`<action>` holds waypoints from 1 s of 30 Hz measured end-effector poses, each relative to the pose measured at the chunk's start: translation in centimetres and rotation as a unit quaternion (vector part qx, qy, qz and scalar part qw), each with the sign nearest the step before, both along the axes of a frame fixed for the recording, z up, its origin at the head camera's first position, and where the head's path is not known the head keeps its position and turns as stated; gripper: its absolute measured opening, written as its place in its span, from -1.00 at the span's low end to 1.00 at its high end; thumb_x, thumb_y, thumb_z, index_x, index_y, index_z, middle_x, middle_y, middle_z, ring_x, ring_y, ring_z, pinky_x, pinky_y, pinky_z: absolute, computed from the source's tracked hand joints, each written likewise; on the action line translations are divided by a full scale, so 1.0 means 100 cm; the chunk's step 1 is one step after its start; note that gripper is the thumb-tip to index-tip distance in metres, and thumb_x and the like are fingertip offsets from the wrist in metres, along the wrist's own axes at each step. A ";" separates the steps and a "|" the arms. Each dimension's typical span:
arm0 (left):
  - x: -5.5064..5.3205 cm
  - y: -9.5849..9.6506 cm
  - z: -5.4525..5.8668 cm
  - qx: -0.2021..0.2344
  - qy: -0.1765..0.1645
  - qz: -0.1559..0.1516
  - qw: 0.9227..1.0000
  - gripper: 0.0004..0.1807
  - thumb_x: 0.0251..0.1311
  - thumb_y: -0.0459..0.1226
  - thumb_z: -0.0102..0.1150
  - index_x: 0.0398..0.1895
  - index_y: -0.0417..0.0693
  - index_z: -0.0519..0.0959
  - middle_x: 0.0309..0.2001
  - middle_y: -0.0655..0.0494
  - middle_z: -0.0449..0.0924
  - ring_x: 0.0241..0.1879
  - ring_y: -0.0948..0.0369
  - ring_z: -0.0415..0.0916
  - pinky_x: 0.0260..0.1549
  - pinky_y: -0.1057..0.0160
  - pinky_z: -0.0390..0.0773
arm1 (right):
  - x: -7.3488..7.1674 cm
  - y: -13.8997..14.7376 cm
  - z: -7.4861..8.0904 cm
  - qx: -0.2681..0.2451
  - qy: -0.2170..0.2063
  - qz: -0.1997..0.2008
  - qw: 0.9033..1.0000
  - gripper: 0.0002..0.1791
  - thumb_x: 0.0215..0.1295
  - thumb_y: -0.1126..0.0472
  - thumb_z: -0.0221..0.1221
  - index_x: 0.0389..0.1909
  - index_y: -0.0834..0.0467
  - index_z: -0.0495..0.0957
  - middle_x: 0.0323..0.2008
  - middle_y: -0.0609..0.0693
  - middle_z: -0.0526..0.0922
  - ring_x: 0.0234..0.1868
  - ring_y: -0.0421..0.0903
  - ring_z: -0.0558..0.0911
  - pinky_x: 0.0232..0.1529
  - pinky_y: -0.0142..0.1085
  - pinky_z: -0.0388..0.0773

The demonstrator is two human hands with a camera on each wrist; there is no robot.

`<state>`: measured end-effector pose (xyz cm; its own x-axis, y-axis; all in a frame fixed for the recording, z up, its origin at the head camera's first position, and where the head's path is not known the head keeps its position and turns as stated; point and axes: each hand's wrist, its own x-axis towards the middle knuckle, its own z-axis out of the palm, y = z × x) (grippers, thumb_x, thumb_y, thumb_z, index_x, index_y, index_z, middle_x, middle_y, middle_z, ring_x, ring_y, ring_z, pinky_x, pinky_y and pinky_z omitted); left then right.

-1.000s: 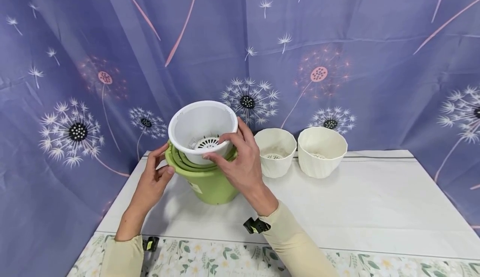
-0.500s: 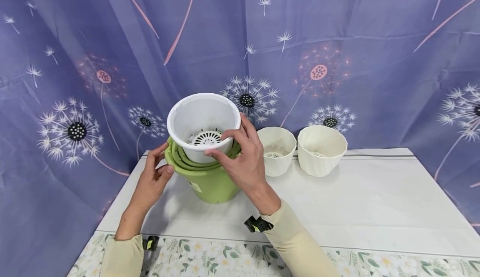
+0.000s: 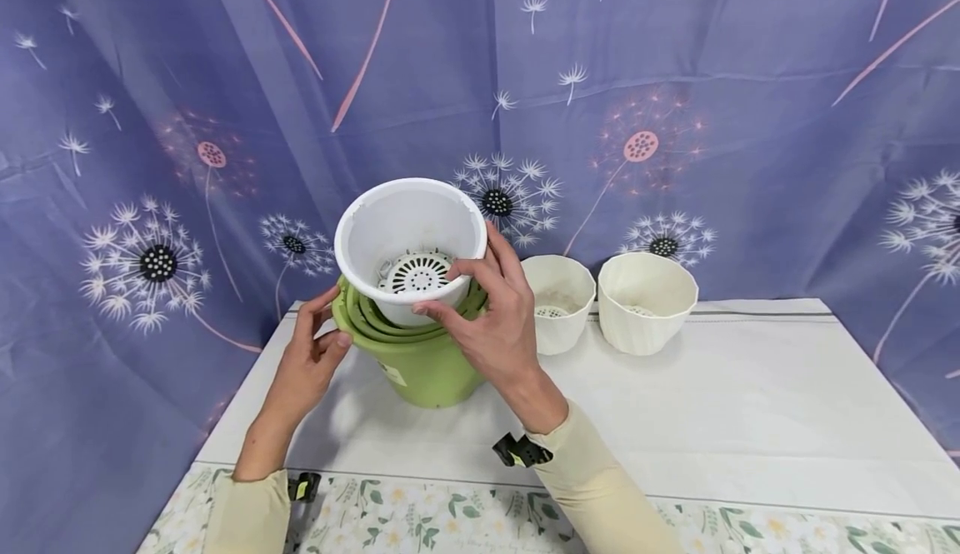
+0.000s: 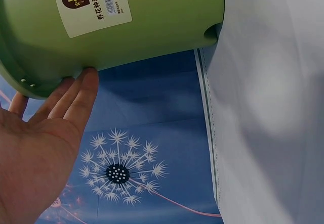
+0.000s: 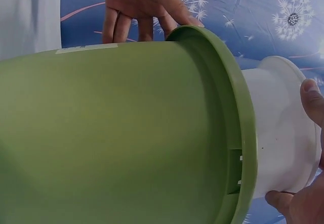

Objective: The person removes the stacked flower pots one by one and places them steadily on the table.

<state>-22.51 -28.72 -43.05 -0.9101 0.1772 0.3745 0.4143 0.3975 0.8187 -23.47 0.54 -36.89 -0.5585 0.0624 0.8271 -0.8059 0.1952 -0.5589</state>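
In the head view, my right hand (image 3: 495, 316) pinches the rim of a white round flowerpot (image 3: 410, 204) with a slotted base. The thumb lies outside its near wall and a fingertip inside. The white pot stands partly out of a stack of nested green flowerpots (image 3: 435, 371), tilted toward me. My left hand (image 3: 303, 371) holds the outer green pot by the left of its rim, thumb in front and fingers farther back. In the left wrist view, the left fingers (image 4: 76, 95) lie against that pot's side, near its label (image 4: 93, 6).
Two cream faceted pots (image 3: 555, 304) with perforated bases stand side by side, right of the green stack. They sit at the back of the white table covering (image 3: 720, 421). A purple dandelion-print curtain (image 3: 675, 37) hangs behind. A floral strip (image 3: 405, 512) runs along the front.
My right hand has raised the white pot farther out of the green stack, showing more of its slotted base. The left hand stays at the green rim.
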 end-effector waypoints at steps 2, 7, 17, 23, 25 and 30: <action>0.001 -0.001 0.001 -0.001 -0.003 0.001 1.000 -0.29 0.66 -0.29 0.02 0.73 0.24 0.03 0.53 -0.17 0.25 0.22 0.46 0.55 0.13 0.51 0.52 | 0.000 0.000 0.000 -0.005 0.002 0.005 1.000 -0.51 0.04 0.00 0.63 -0.25 0.23 0.63 0.55 0.29 0.27 0.60 0.11 0.31 0.51 -0.09 0.37; 0.002 -0.003 0.001 -0.006 0.000 0.002 1.000 -0.28 0.66 -0.29 0.01 0.73 0.26 0.01 0.53 -0.16 0.26 0.22 0.46 0.55 0.11 0.50 0.52 | 0.000 0.000 0.001 -0.017 0.017 0.027 0.999 -0.45 0.14 -0.14 0.52 -0.24 0.28 0.63 0.58 0.25 0.21 0.58 0.15 0.33 0.47 -0.09 0.41; -0.001 0.003 -0.002 0.010 0.002 -0.008 1.000 -0.29 0.67 -0.30 0.00 0.73 0.25 0.01 0.53 -0.14 0.25 0.23 0.41 0.55 0.12 0.47 0.53 | 0.003 0.005 0.011 -0.019 0.060 0.046 0.997 -0.43 0.21 -0.16 0.48 -0.27 0.30 0.61 0.57 0.27 0.20 0.57 0.22 0.34 0.45 0.04 0.42; 0.000 0.003 -0.001 0.005 0.004 -0.004 1.000 -0.28 0.66 -0.31 0.01 0.73 0.23 0.03 0.52 -0.17 0.26 0.22 0.42 0.55 0.12 0.49 0.52 | 0.007 0.007 0.014 -0.032 0.074 0.046 0.996 -0.44 0.22 -0.16 0.49 -0.26 0.30 0.62 0.55 0.35 0.21 0.52 0.31 0.39 0.39 0.15 0.46; 0.001 0.001 -0.001 -0.001 0.008 0.000 1.000 -0.28 0.66 -0.31 0.02 0.73 0.22 0.03 0.52 -0.18 0.27 0.22 0.44 0.55 0.11 0.51 0.51 | 0.007 0.007 0.015 -0.036 0.077 0.049 0.995 -0.45 0.22 -0.15 0.49 -0.26 0.30 0.62 0.54 0.38 0.21 0.51 0.32 0.40 0.38 0.17 0.47; 0.000 0.000 -0.002 -0.004 0.007 -0.003 1.000 -0.29 0.66 -0.31 0.00 0.73 0.22 0.01 0.53 -0.20 0.24 0.23 0.45 0.53 0.12 0.51 0.51 | 0.008 0.009 0.018 -0.037 0.085 0.046 0.995 -0.44 0.21 -0.14 0.50 -0.27 0.32 0.62 0.53 0.38 0.22 0.51 0.33 0.40 0.37 0.17 0.48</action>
